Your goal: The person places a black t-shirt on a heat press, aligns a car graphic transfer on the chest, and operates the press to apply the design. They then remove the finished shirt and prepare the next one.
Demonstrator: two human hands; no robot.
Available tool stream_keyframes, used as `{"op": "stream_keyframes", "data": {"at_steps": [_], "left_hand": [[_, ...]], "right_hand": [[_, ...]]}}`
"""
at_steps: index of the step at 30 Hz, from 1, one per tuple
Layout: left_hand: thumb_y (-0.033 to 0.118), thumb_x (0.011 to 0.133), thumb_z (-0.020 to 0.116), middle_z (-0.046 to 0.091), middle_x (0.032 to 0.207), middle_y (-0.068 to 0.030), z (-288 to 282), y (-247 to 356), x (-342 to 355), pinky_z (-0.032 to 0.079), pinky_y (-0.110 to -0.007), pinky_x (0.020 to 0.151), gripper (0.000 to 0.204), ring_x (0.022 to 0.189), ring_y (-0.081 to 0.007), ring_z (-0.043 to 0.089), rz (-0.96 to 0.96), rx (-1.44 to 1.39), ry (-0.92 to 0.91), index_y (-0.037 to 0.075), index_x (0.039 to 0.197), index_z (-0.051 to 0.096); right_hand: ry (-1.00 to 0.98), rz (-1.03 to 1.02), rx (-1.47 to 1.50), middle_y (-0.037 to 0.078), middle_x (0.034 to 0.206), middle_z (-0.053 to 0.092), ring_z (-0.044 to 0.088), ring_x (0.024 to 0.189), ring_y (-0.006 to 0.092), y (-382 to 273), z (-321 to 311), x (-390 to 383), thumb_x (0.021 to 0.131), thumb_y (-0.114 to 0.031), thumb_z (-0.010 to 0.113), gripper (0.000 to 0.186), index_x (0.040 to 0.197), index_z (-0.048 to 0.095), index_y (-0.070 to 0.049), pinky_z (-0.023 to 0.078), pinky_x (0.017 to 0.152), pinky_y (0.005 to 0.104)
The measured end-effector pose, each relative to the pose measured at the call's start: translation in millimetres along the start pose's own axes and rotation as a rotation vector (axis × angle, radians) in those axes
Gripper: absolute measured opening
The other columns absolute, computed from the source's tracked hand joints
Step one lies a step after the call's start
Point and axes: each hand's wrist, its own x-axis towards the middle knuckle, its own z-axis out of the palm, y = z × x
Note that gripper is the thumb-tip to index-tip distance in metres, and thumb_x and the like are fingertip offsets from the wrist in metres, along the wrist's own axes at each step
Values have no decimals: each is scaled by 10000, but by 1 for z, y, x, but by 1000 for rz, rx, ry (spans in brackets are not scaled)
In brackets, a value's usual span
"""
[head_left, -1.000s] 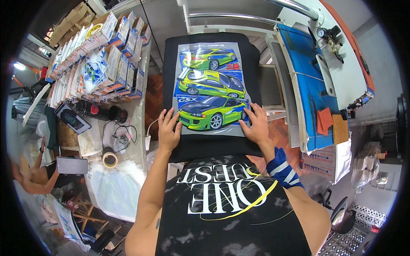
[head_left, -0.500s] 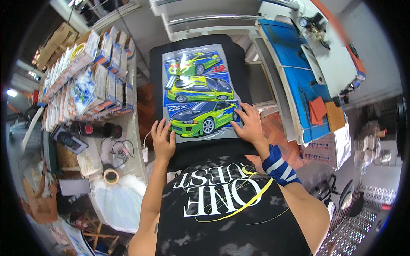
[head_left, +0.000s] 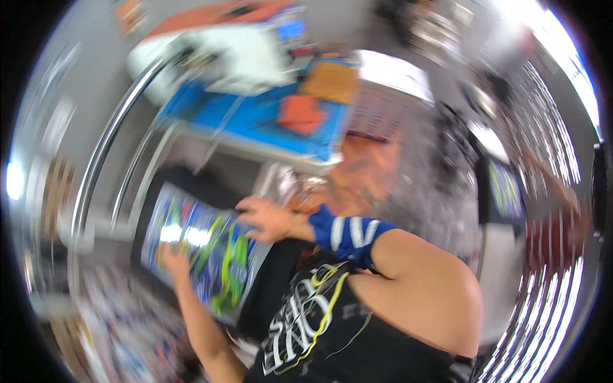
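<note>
A glossy film sheet (head_left: 227,262) printed with green cars on blue lies on black fabric (head_left: 185,179) at the lower left, blurred and glinting. My right hand (head_left: 263,220) rests at the sheet's edge, fingers apart, with a striped blue sleeve on that forearm. My left hand (head_left: 171,260) is over the sheet toward its other side, its fingers smeared by motion.
Behind are a blue pad (head_left: 211,115) with orange pieces (head_left: 300,115), a white machine (head_left: 249,60), a chrome rail (head_left: 108,140) and a white box (head_left: 389,73). A person in maroon (head_left: 549,239) stands at the right beside a dark printed item (head_left: 501,191).
The view has swung sharply to the right and blurred. My left hand has moved from the sheet's side onto its printed face. The person at the right has come into view.
</note>
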Motion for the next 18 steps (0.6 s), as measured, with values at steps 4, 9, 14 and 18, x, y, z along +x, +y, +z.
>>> {"op": "stream_keyframes", "data": {"at_steps": [4,9,14,18], "left_hand": [[204,978,622,643,1303,-251,6,-62,118,486,-514,1014,361,1140,-448,627,211,369,47,-34,1244,674],[360,1046,533,583,1423,-151,46,-42,165,502,-540,994,441,1273,-404,567,-2,519,-101,102,1393,617],[381,1039,539,581,1405,-130,39,-35,169,500,-561,995,429,1278,-396,553,-25,539,-32,126,1377,613],[390,1036,546,569,1425,-134,46,-43,165,480,-580,1008,449,1291,-393,543,-97,472,-77,142,1408,589]], "right_hand": [[199,178,-107,190,1293,583,549,1245,386,-5,-38,-43,859,-216,755,296,1088,666,-50,465,1051,490],[313,715,-364,182,1172,668,613,1132,394,-25,-95,-199,901,-243,697,218,996,712,-48,495,1003,487],[-129,1638,-370,216,1114,731,687,1081,415,-49,-57,-414,773,-286,732,334,1005,782,-51,570,909,501],[-505,1906,-123,164,1207,743,702,1133,370,-51,-8,-540,806,-362,728,416,1130,794,-110,561,945,471]]}}
